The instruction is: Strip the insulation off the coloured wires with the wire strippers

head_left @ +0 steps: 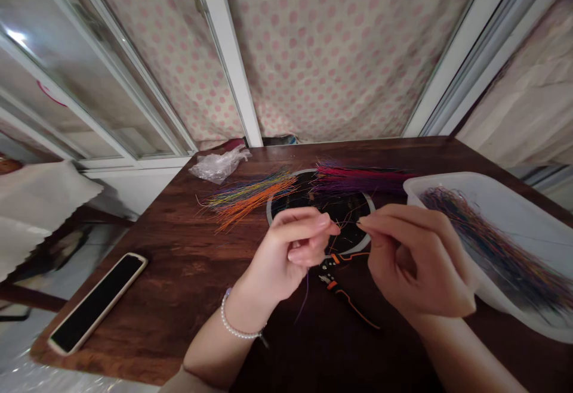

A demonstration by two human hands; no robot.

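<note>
Wires (345, 226), hair-thin and multicoloured, at the fingertips of left hand (290, 247) and right hand (414, 256)
Hands close together, fingers curled, tips just apart; any actual grip too fine to tell. Light, springy, probably slippery strands, best pinched near the ends. Below, black disc (353, 211) and orange-handled pliers (333, 282) on wooden counter (174, 262); more wire in white plastic tub (528, 220).

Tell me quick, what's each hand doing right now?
Left hand: closed, pinching thin wires.
Right hand: closed, pinching thin wires too.
</note>
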